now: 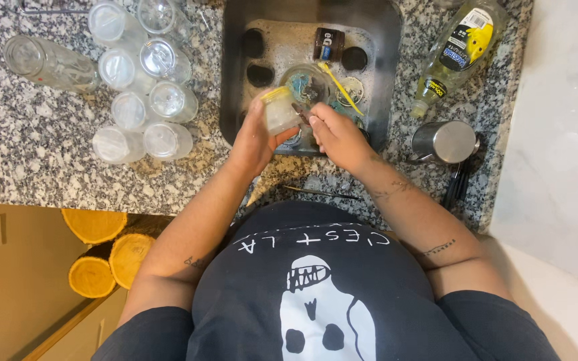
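Observation:
My left hand (257, 137) grips a small clear jar with a yellowish rim (279, 110) over the near edge of the steel sink (235, 80). My right hand (336, 134) is closed around a thin dark tool whose tip (300, 111) pokes at the jar. In the sink lie a clear bowl with bluish water (306, 83), a yellow-handled brush (340, 85), a small dark bottle (328, 43) and several dark round lids.
Several upturned glass jars (143, 87) stand on the granite counter (48, 154) left of the sink, with one jar lying down (48, 63). A yellow dish-soap bottle (456, 57) lies right of the sink beside a steel cup (444, 142). Sliced wood rounds (108, 251) show below.

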